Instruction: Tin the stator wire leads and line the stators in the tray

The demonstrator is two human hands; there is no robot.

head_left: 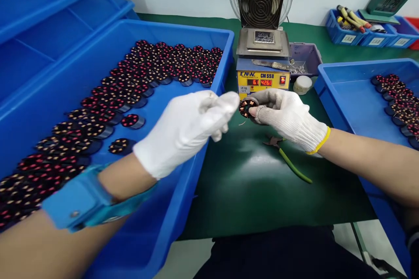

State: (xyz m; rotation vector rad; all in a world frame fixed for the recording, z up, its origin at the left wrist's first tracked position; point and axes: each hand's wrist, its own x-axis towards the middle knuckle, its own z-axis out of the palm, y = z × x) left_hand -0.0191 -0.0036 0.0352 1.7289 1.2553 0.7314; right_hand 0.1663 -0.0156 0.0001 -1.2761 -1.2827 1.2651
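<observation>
My right hand (284,115), in a knitted glove with a yellow cuff, pinches a round black coil part (248,107) with copper windings. A thin wire hangs below that part. Just left of it is my left hand (196,124), in a white glove with a blue wrist strap (78,200); its fingers are pressed together and blurred, and what they hold, if anything, is hidden. Behind the hands stands a solder pot unit (263,79) with red digits on a yellow panel. Green-handled cutters (293,163) lie on the green table (255,200) below my right hand.
A large blue tray (183,30) at left holds many coil parts (157,67); blue trays are stacked behind it. Another blue tray (366,67) with coil parts stands right. A fan (262,2), purple bin (312,54), white jar (303,84), tool bins (345,37) and clock (388,3) stand behind.
</observation>
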